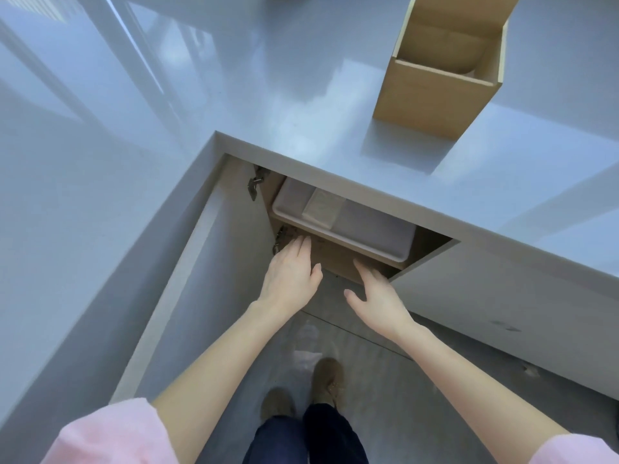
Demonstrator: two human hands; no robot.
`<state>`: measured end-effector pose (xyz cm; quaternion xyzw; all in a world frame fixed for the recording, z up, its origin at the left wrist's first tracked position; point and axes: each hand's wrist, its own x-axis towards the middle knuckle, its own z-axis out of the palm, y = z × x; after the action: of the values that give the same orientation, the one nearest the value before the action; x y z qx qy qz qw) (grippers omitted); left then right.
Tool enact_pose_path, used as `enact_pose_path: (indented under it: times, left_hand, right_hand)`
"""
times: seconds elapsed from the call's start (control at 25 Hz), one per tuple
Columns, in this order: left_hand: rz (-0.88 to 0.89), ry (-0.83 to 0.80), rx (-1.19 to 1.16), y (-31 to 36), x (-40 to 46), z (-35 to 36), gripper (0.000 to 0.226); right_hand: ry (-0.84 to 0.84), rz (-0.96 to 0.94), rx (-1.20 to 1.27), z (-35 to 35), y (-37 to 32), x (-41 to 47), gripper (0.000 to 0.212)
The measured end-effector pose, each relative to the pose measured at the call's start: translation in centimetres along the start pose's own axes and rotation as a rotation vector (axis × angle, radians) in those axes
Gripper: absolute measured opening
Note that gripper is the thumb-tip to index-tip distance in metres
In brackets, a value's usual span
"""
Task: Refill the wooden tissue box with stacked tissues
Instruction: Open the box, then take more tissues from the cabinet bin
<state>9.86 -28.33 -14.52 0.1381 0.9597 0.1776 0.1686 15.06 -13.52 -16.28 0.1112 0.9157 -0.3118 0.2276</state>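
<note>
A tall wooden tissue box (438, 95) stands open-topped on the grey counter (301, 128) at the upper right, nothing visible inside it. Below the counter an open cabinet holds a pale plastic bin (368, 229) with a pack of stacked tissues (323, 206) lying in it. My left hand (289, 274) reaches toward the cabinet's left side, fingers apart, holding nothing. My right hand (376, 296) is just below the bin's front rim, fingers spread and empty. Neither hand touches the bin or the tissues.
The open cabinet door (187, 296) swings out on my left, with a metal hinge (255, 185) at its top. The counter edge overhangs the bin. My feet (303, 391) stand on the grey floor below.
</note>
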Motion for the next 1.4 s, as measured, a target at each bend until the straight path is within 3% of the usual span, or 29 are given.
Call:
enact_pose_path:
  times: [0.24,0.64,0.92,1.08,1.2,1.32,1.4]
  left_hand:
    - [-0.064,-0.078,0.004,-1.6,2.3,0.2,0.052]
    - [-0.172,-0.176,-0.250,-3.7,8.9,2.0,0.051]
    - [-0.181,-0.137,-0.230,-6.9,15.0,5.6,0.049]
    - [-0.145,-0.092,-0.236,-8.4,17.9,9.1,0.053]
    - [-0.092,-0.076,-0.178,-9.1,19.8,11.8,0.056]
    - [-0.084,-0.046,-0.111,-9.4,21.5,13.6,0.055]
    - [-0.129,-0.037,-0.052,-9.2,22.8,13.9,0.052]
  right_hand:
    - [-0.041,0.052,0.067,0.1,0.3,2.4,0.061]
    - [-0.041,0.100,0.120,0.5,1.1,9.1,0.062]
    - [0.044,0.193,0.232,2.5,2.5,16.7,0.051]
    - [0.133,0.222,0.247,4.4,4.0,20.7,0.018]
    - [0.211,0.228,0.355,5.8,4.8,22.8,0.036]
    - [0.332,0.292,0.565,6.6,5.2,25.1,0.017]
    - [0.332,0.357,0.636,6.7,5.2,26.4,0.017]
